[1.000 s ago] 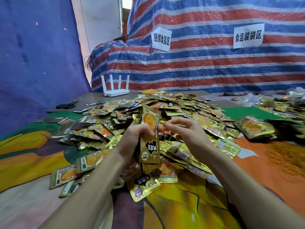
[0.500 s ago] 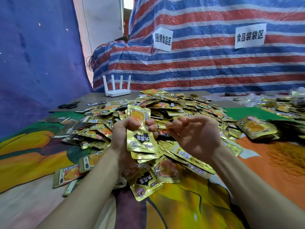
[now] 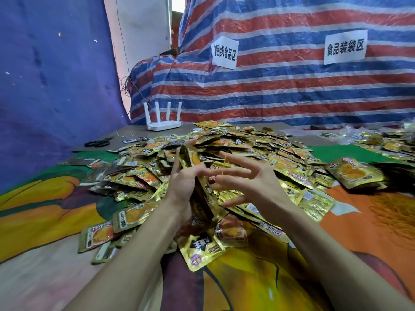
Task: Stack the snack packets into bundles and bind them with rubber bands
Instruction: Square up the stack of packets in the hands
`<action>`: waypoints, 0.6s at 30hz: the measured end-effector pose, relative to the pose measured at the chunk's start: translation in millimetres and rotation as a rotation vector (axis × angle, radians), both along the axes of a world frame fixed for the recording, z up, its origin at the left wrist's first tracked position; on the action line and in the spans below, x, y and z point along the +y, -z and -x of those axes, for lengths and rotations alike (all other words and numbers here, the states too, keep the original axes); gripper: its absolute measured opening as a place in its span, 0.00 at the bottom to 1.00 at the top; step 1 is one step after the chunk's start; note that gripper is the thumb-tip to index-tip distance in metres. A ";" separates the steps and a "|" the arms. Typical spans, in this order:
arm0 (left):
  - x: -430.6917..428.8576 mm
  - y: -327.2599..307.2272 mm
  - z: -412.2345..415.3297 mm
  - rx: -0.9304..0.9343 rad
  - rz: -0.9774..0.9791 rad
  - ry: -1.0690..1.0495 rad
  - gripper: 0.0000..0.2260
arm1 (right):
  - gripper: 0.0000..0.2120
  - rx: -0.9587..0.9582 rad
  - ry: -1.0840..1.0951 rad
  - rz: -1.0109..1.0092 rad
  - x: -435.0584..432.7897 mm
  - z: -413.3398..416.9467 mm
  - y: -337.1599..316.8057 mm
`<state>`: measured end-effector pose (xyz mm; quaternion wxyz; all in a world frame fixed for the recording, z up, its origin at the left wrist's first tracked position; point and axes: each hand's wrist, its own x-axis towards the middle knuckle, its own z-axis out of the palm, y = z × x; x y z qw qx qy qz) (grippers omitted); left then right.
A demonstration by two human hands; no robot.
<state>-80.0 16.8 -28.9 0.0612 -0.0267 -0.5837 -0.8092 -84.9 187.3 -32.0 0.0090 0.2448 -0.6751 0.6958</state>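
A big heap of loose gold snack packets (image 3: 242,147) covers the middle of the table. My left hand (image 3: 182,185) grips a small stack of packets (image 3: 190,159) turned edge-on and upright above the heap's near side. My right hand (image 3: 249,182) is just to the right of the stack, its fingers spread straight. A thin yellow rubber band (image 3: 224,163) is stretched over those fingers, close to the stack. More loose packets (image 3: 202,248) lie under my wrists.
A bundle of packets (image 3: 354,173) lies to the right, with more packets (image 3: 386,142) behind it. Loose rubber bands (image 3: 390,212) are spread on the orange cloth at right. A white router (image 3: 162,123) and black scissors (image 3: 97,142) sit at the back left.
My left hand has turned the stack from face-on to edge-on. My right hand has opened from a curled pose and now spreads the rubber band over its fingers.
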 end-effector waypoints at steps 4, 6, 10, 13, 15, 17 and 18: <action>1.6 -4.7 0.1 0.263 -0.146 -0.250 0.26 | 0.32 -0.026 0.059 -0.075 -8.1 -5.9 1.1; 3.3 -8.2 -1.8 0.285 -0.206 -0.287 0.24 | 0.30 -0.006 0.043 -0.170 -14.8 -8.1 4.9; 9.1 -9.4 -4.3 0.215 -0.233 -0.318 0.19 | 0.31 0.044 0.032 -0.201 -37.8 -13.3 12.2; 12.2 -8.5 -3.1 0.087 -0.216 -0.322 0.22 | 0.33 0.106 0.094 -0.187 -43.2 -15.1 12.2; 13.0 -7.1 -1.8 0.002 -0.191 -0.275 0.23 | 0.34 0.165 0.135 -0.194 -41.4 -17.5 11.5; 12.8 -5.3 -3.0 -0.040 -0.188 -0.166 0.21 | 0.34 0.212 0.158 -0.191 -39.3 -19.0 10.1; 12.3 -3.8 -3.0 -0.047 -0.172 -0.116 0.21 | 0.34 0.227 0.168 -0.189 -38.4 -19.5 9.8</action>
